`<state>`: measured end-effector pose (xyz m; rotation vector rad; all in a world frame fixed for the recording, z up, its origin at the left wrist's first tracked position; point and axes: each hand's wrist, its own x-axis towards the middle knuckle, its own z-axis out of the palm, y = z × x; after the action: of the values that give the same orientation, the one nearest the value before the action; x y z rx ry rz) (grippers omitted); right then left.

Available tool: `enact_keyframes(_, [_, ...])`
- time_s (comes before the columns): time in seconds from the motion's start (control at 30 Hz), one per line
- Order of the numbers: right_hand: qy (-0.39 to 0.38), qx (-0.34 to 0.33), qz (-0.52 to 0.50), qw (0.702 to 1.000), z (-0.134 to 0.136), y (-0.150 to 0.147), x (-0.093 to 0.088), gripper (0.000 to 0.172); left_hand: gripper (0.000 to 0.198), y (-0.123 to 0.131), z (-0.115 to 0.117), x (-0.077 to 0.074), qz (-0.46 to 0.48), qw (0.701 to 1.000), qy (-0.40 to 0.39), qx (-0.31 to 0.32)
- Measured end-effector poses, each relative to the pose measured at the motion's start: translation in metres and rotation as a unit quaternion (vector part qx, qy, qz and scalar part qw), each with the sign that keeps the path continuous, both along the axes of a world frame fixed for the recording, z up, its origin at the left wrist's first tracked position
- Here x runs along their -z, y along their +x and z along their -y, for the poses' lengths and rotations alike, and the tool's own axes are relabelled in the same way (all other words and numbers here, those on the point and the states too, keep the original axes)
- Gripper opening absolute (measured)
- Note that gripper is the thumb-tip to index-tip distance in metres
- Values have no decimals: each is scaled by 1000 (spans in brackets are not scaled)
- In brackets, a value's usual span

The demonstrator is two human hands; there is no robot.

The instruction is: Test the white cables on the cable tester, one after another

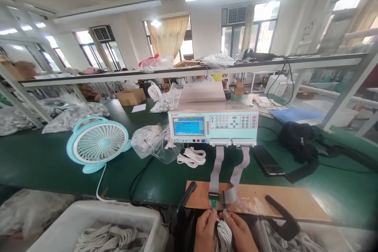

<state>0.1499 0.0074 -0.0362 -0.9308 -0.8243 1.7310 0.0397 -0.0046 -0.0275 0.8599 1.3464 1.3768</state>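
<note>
While the left hand [206, 226] pinches one end of a coiled white cable [224, 234] at a small green circuit board [214, 201] just ahead, the right hand [238, 229] grips another end near a flat grey ribbon lead [236, 175]. The cable's coil lies between both hands; beyond them stands a pale-blue, box-shaped instrument [233, 134] with a screen [189, 126].

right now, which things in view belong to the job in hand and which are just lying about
Seem to belong:
- white cable, in the left hand and right hand
- ribbon cables
- tester, which the ribbon cables run from
- wooden board, under their near ends

Probably just lying about:
- phone
- black bag
- fan, standing to the left
</note>
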Motion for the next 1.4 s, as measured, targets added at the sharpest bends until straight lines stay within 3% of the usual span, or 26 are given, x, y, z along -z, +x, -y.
enact_keyframes(0.07, [-1, -1, -6, 1000, -1, 0, 4, 29, 41, 1, 0, 3, -9, 1000, -5, -22])
enact_keyframes(0.27, [-3, 12, -14, 1000, 1, -2, 7, 30, 43, 2, -1, 5, 7, 1000, 5, -8])
enact_keyframes(0.47, [-17, 39, 14, 999, 6, -4, -8, 31, 37, 4, 0, 0, 27, 999, 2, -22])
enact_keyframes(0.6, [-15, 61, 49, 997, 9, -6, -18, 36, 32, 8, 9, -9, 48, 999, -3, 10])
enact_keyframes(0.77, [-9, 39, 86, 995, 21, -10, -28, 34, 29, 13, 22, -16, 140, 988, -55, 29])
enact_keyframes(0.87, [-1, 5, 155, 988, 34, 15, -27, 33, 33, 12, 26, -16, 228, 964, -128, 41])
enact_keyframes(0.97, [42, -72, 324, 943, 41, 75, -21, 31, 35, 11, 26, -14, 324, 925, -192, 58])
enact_keyframes(1.0, [72, -85, 411, 905, 43, 96, -19, 30, 34, 11, 26, -13, 344, 915, -201, 57])
enact_keyframes(1.07, [100, -43, 555, 825, 49, 130, -16, 23, 31, 16, 25, -12, 368, 903, -217, 58])
enact_keyframes(1.1, [106, -34, 583, 805, 53, 138, -17, 23, 31, 21, 24, -13, 374, 897, -228, 64])
enact_keyframes(1.13, [110, -43, 578, 808, 57, 139, -18, 33, 31, 26, 24, -13, 378, 892, -238, 70])
enact_keyframes(1.2, [123, -117, 484, 858, 67, 123, -22, 63, 31, 38, 26, -16, 372, 892, -246, 69])
enact_keyframes(1.27, [141, -173, 358, 907, 75, 95, -25, 74, 29, 47, 29, -21, 348, 908, -230, 53])
enact_keyframes(1.4, [123, -109, 214, 963, 75, 57, -19, 38, 21, 43, 41, -26, 247, 957, -128, 80])
